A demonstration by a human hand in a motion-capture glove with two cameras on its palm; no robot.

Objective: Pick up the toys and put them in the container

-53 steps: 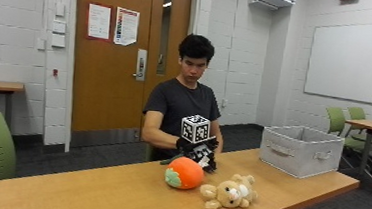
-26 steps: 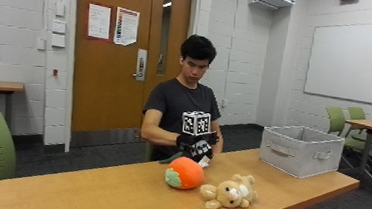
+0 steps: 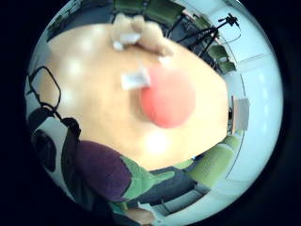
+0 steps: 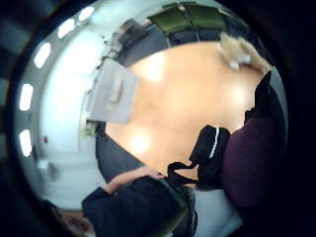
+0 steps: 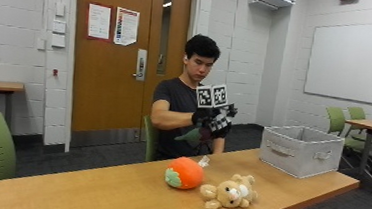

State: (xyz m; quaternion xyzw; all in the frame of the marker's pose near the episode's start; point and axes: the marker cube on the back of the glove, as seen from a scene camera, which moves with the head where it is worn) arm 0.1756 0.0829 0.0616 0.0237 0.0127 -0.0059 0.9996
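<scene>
The person's gloved right hand is raised above the bench, and it grips a purple and green toy, fingers curled round it. On the bench, an orange ball sits touching a teddy bear at its 4 o'clock. The grey container stands well apart at the bench's far end, at 2 o'clock from the ball

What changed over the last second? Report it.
The black-gloved right hand has risen from just above the round orange plush toy, holding a purple-and-green soft toy. The orange toy, tan teddy bear and grey fabric bin stayed put.
</scene>
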